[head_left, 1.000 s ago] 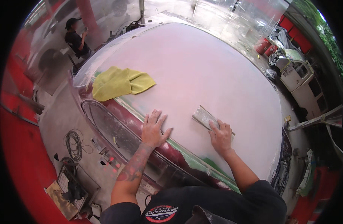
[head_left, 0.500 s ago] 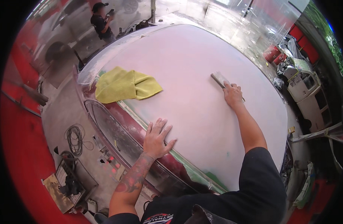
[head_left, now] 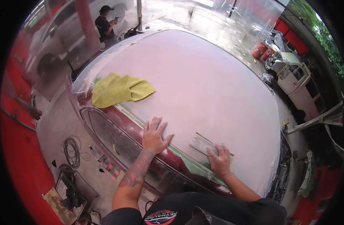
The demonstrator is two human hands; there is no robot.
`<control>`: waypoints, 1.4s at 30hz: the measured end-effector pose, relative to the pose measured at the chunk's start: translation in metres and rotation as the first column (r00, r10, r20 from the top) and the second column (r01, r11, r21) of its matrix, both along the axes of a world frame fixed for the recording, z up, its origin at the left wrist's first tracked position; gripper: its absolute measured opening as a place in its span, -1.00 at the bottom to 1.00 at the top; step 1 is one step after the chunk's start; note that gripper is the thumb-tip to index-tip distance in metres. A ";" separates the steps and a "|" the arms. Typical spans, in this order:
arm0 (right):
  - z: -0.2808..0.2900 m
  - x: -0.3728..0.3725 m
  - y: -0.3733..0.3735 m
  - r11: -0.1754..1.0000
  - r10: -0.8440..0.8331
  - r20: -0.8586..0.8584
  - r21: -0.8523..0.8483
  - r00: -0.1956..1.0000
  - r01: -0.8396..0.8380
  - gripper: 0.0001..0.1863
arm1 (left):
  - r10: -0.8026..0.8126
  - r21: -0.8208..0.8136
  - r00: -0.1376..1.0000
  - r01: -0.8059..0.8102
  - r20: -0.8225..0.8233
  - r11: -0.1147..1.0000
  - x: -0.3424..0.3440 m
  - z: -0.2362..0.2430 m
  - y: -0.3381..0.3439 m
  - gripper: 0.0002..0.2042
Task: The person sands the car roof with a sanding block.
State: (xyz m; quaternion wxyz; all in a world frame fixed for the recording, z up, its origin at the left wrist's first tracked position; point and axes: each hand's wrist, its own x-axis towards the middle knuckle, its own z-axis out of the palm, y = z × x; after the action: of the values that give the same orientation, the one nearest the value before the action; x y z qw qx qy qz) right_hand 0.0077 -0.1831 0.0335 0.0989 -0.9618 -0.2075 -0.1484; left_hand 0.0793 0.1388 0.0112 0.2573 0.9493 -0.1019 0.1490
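Right hand [head_left: 219, 162] pressing flat on sanding block [head_left: 203, 143] at lower centre, block under fingertips; left hand [head_left: 154, 134] splayed empty on car roof [head_left: 202, 82]; yellow cloth [head_left: 117, 89] upper left

Round red-white-black printed emblem [head_left: 161, 217] on black shirt, bottom edge of view. No packages, signs or screens discernible elsewhere.

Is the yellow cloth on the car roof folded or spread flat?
Folded loosely: the yellow cloth shows overlapping layers and a crease, lying bunched on the sanded roof.
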 end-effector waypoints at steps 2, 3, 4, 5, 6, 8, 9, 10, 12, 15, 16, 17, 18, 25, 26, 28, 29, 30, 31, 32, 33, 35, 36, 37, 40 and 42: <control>-0.001 0.012 0.000 0.999 0.039 0.003 -0.007 0.999 -0.039 -0.47 | 0.008 -0.014 1.000 -0.008 0.013 1.000 -0.003 -0.003 0.004 -0.44; 0.000 0.037 0.000 1.000 0.030 0.005 -0.007 1.000 -0.030 -0.48 | 0.002 -0.007 1.000 -0.002 0.010 1.000 -0.005 -0.002 0.004 -0.44; 0.000 0.069 0.000 1.000 0.029 0.008 -0.003 1.000 -0.029 -0.48 | 0.012 0.002 1.000 -0.012 0.009 1.000 -0.007 0.002 0.006 -0.44; -0.005 0.103 -0.008 1.000 -0.016 0.021 -0.007 1.000 0.016 -0.50 | -0.002 -0.001 1.000 0.002 0.001 1.000 -0.003 0.000 0.000 -0.44; -0.009 0.140 -0.013 0.999 -0.043 0.039 -0.003 0.998 0.044 -0.51 | -0.007 0.003 1.000 0.007 -0.001 1.000 -0.005 0.001 0.000 -0.44; -0.012 0.218 -0.016 0.989 -0.126 0.010 -0.071 0.992 0.126 -0.54 | -0.013 0.006 1.000 0.013 -0.009 1.000 -0.009 0.002 0.003 -0.44; -0.011 0.255 -0.015 0.978 -0.186 -0.014 -0.104 0.982 0.184 -0.55 | -0.015 0.012 1.000 0.015 -0.004 1.000 -0.011 0.002 0.004 -0.45; -0.008 0.291 -0.016 0.959 -0.253 -0.030 -0.142 0.967 0.246 -0.55 | -0.006 0.016 1.000 0.006 -0.001 1.000 -0.010 0.002 0.005 -0.45; -0.008 0.333 -0.016 0.936 -0.313 -0.048 -0.187 0.949 0.299 -0.55 | -0.034 0.003 0.999 0.034 0.014 0.999 -0.012 0.000 0.001 -0.46; -0.012 0.336 -0.012 0.892 -0.430 -0.096 -0.197 0.898 0.406 -0.56 | -0.039 -0.006 0.998 0.040 0.045 0.999 -0.009 -0.005 0.000 -0.45; -0.014 0.324 -0.009 0.885 -0.444 -0.098 -0.202 0.891 0.419 -0.56 | -0.054 -0.010 0.998 0.054 0.041 0.998 -0.006 -0.007 0.000 -0.45; -0.018 0.308 -0.009 0.915 -0.377 -0.046 -0.170 0.925 0.365 -0.56 | -0.043 -0.015 0.997 0.044 0.058 0.999 0.002 -0.009 0.000 -0.46; -0.027 0.276 -0.009 0.938 -0.316 -0.015 -0.152 0.949 0.310 -0.56 | -0.039 -0.024 0.998 0.040 0.049 0.999 -0.001 -0.009 0.000 -0.47; -0.008 0.020 0.008 1.000 -0.009 0.029 0.001 1.000 0.009 -0.47 | 0.007 0.019 0.999 -0.007 0.043 1.000 0.004 -0.002 0.003 -0.47; -0.005 0.003 0.006 1.000 0.017 0.010 -0.008 1.000 -0.017 -0.46 | 0.002 0.017 0.999 -0.002 0.044 1.000 0.003 -0.001 0.001 -0.47; -0.001 0.009 -0.003 0.998 0.056 -0.004 -0.015 0.998 -0.056 -0.46 | -0.004 0.015 1.000 0.004 0.010 1.000 0.000 -0.003 0.000 -0.46; -0.001 0.018 -0.004 0.994 0.108 -0.020 -0.016 0.994 -0.108 -0.45 | -0.002 0.019 1.000 0.002 0.009 1.000 -0.001 -0.003 0.002 -0.46; -0.002 0.037 -0.006 0.994 0.107 0.008 -0.023 0.994 -0.107 -0.46 | -0.007 0.013 1.000 0.007 0.008 1.000 -0.003 -0.002 0.002 -0.45; -0.003 0.069 -0.008 0.994 0.111 0.035 -0.028 0.993 -0.110 -0.47 | -0.008 0.009 1.000 0.008 0.005 1.000 -0.005 -0.002 0.002 -0.45; -0.002 0.100 -0.008 0.996 0.077 0.030 -0.037 0.997 -0.076 -0.48 | -0.010 0.009 1.000 0.010 0.000 1.000 -0.007 -0.003 0.001 -0.45; -0.002 0.138 -0.006 0.998 0.051 0.028 -0.041 0.998 -0.050 -0.50 | -0.009 0.009 1.000 0.009 -0.006 1.000 -0.010 -0.001 0.003 -0.45; -0.014 0.224 -0.014 0.997 -0.015 0.063 -0.072 0.998 0.019 -0.53 | -0.007 0.009 1.000 0.008 -0.006 1.000 -0.008 0.000 0.002 -0.45; -0.014 0.267 -0.017 0.990 -0.091 0.053 -0.103 0.994 0.096 -0.54 | -0.024 0.007 1.000 0.024 0.007 1.000 -0.007 0.001 0.000 -0.46; -0.013 0.301 -0.019 0.976 -0.167 0.037 -0.135 0.985 0.170 -0.55 | -0.040 0.005 0.999 0.040 0.012 0.999 -0.007 0.001 -0.002 -0.46; -0.004 0.349 -0.001 0.945 -0.307 -0.092 -0.152 0.947 0.291 -0.55 | -0.044 0.001 0.999 0.044 0.029 0.999 -0.007 0.003 0.001 -0.47; -0.004 0.344 0.005 0.940 -0.330 -0.110 -0.126 0.938 0.316 -0.57 | -0.042 -0.002 0.999 0.042 0.027 0.999 -0.006 0.001 0.001 -0.47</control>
State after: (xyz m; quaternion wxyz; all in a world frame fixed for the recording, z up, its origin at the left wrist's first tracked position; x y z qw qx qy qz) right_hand 0.3519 -0.1783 0.0299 0.0352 -0.9943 -0.0473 -0.0890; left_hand 0.0735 0.1397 0.0126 0.2601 0.9446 -0.1250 0.1566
